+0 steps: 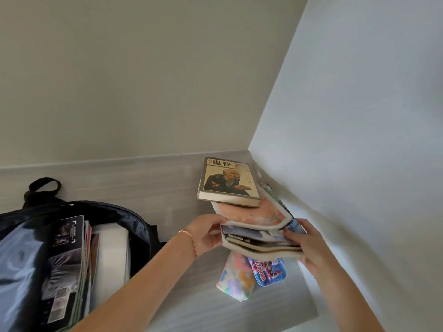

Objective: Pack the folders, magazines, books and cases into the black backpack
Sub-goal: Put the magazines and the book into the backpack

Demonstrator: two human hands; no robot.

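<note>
Both hands hold a stack of soft magazines (260, 240) in the corner of a grey table (153, 188). The left hand (207, 233) grips the stack's left edge, with fingers curled under it and the thumb on top. The right hand (309, 245) grips the right end, its fingertips pressed against the page edges and the palm under the stack. The near ends of the magazines sag and fan apart between the two hands. A pink magazine (254, 214) forms the top layer, and a thick book (229, 182) with a seated figure on its cover lies on the far part of it, close to the wall. Just below the stack, lying on the table, are a flowered pencil case (236, 276) and a blue tin case (269, 271), side by side and touching. Well to the left, the black backpack (72, 248) lies open, with several magazines (69, 262) and a white folder (112, 255) standing inside it.
</note>
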